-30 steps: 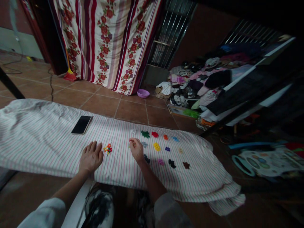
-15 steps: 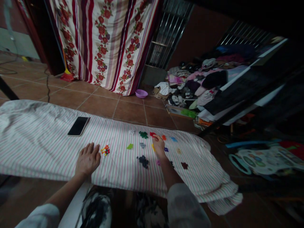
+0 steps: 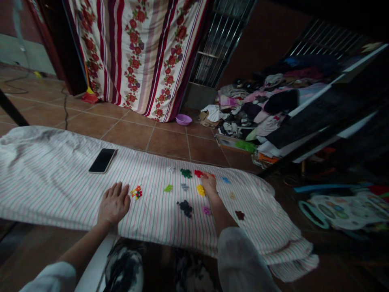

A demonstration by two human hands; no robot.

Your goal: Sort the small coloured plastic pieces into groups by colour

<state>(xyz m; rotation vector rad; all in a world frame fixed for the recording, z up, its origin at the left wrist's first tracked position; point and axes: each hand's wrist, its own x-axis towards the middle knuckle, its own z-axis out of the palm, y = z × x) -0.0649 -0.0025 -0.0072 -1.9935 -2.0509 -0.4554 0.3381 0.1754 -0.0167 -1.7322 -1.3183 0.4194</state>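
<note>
My left hand point(image 3: 114, 203) lies flat on the striped cloth point(image 3: 60, 178), fingers stretched out, just left of a mixed pile of small red, yellow, orange and white pieces point(image 3: 136, 193). My right hand point(image 3: 209, 183) is over the sorted piles, its fingers drawn together beside the small red pieces point(image 3: 198, 173). Whatever is between those fingertips is too small to make out. Under its wrist side sit yellow pieces point(image 3: 201, 190), and the orange pile is mostly covered by the hand. Dark green pieces point(image 3: 186, 173) and grey pieces point(image 3: 184, 187) lie to the left.
Around them are lime green point(image 3: 168, 188), black point(image 3: 185, 208), pink point(image 3: 206, 210), light blue point(image 3: 225, 179), beige point(image 3: 232, 195) and dark brown piles point(image 3: 240, 215). A phone point(image 3: 102, 160) rests at the left. Beyond are a purple basin point(image 3: 183, 119) and heaped clothes point(image 3: 243, 109).
My right hand has shifted slightly right and down from the red pieces, uncovering the yellow and pink piles and covering most of the orange one. My left hand stays in place.
</note>
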